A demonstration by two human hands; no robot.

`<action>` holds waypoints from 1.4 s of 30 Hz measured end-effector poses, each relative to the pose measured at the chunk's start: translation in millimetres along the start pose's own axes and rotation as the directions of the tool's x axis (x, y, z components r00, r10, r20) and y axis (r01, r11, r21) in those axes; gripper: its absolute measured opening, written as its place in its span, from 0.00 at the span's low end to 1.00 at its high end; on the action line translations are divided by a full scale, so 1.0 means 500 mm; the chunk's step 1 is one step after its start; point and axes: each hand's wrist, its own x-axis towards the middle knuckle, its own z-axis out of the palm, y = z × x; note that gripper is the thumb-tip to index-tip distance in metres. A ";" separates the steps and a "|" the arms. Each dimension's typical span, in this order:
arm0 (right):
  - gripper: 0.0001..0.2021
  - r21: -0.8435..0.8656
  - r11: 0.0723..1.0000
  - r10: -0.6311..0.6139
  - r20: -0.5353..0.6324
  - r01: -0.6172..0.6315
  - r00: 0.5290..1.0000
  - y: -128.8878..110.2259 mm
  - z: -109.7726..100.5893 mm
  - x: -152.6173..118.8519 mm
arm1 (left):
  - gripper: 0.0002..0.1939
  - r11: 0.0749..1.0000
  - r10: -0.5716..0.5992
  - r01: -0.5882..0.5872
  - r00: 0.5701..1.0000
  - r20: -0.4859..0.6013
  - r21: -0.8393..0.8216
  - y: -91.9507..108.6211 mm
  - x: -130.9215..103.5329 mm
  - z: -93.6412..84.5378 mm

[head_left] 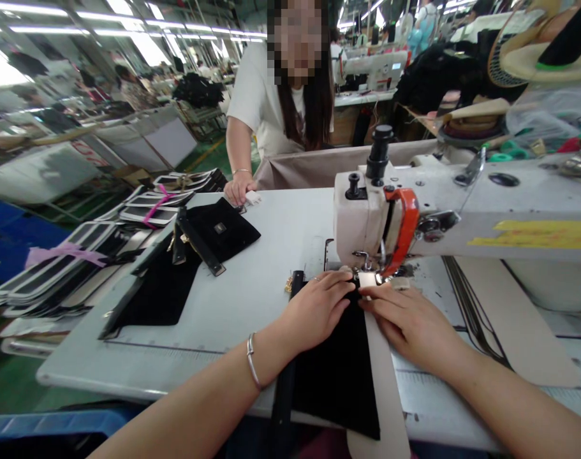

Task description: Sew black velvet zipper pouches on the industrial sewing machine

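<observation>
A black fabric piece (338, 363) with a dark strip (285, 389) along its left side lies over a beige panel (386, 376), both running up to the sewing machine (361, 223). My left hand (321, 306), with a silver bangle at the wrist, presses on the black piece just left of the needle area. Close by on the right, my right hand (405, 322) rests its fingers at the beige panel's upper end, by the presser foot. The fingers of both hands are bent and close together. The needle tip is hidden.
More black pieces (227, 233) with dark strips lie on the white table (252, 319) at left. Bundled panels (65, 261) are stacked beyond its left edge. A person (256, 102) stands across, one hand on the table. Long beige panels (524, 325) lie at right.
</observation>
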 end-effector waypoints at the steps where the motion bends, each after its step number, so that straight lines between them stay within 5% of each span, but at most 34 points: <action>1: 0.17 -0.002 1.000 -0.001 0.000 0.001 1.000 0.001 0.002 -0.001 | 0.16 1.000 0.001 -0.001 1.000 -0.005 0.006 -0.001 0.001 0.001; 10: 0.18 -0.004 1.000 0.029 0.014 -0.029 0.999 -0.002 -0.009 0.001 | 0.18 0.995 0.016 -0.020 0.999 0.040 0.099 0.001 0.009 -0.004; 16: 0.15 0.048 0.994 0.098 0.000 -0.098 0.995 -0.103 -0.028 -0.117 | 0.19 0.981 0.174 -0.185 0.973 0.153 0.060 0.129 -0.126 -0.021; 21: 0.18 0.092 0.989 0.126 -0.085 -0.119 0.988 -0.160 -0.011 -0.205 | 0.13 0.978 0.207 -0.207 0.977 -0.051 0.006 0.178 -0.200 0.017; 33: 0.20 0.039 0.999 -0.022 -0.077 0.025 0.997 -0.164 -0.010 -0.184 | 0.11 0.920 0.348 -0.334 0.937 -0.034 0.205 0.181 -0.200 0.022; 38: 0.20 0.014 0.996 -0.092 -0.017 0.092 0.996 -0.164 -0.011 -0.176 | 0.08 0.981 0.175 -0.183 0.978 -0.113 -0.064 0.151 -0.147 0.005; 42: 0.18 0.015 0.994 -0.106 -0.001 0.106 0.994 -0.165 -0.024 -0.166 | 0.17 0.993 0.086 -0.079 0.994 -0.072 0.093 0.093 -0.070 -0.005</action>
